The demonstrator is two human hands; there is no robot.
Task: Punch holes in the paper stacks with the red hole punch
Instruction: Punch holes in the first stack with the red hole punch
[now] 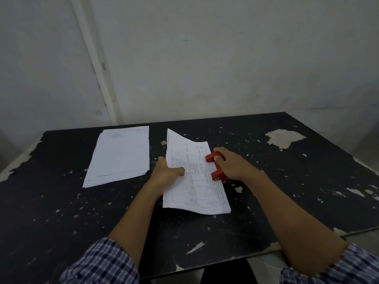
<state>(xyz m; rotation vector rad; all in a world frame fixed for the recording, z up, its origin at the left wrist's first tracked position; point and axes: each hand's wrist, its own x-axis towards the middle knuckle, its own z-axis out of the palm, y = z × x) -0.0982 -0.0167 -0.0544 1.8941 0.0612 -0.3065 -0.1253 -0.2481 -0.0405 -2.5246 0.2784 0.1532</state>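
Observation:
A stack of printed sheets lies near the table's middle, its far end lifted and curled. My left hand grips its left edge, thumb on top of the pages. The stack's right edge sits inside the red hole punch. My right hand rests over the punch, fingers wrapped around its top. A second paper stack lies flat to the left, untouched.
The black table has a chipped, flaking surface with pale patches. Its right edge runs diagonally at the right, and its near edge is close to my sleeves. A pale wall stands right behind the table.

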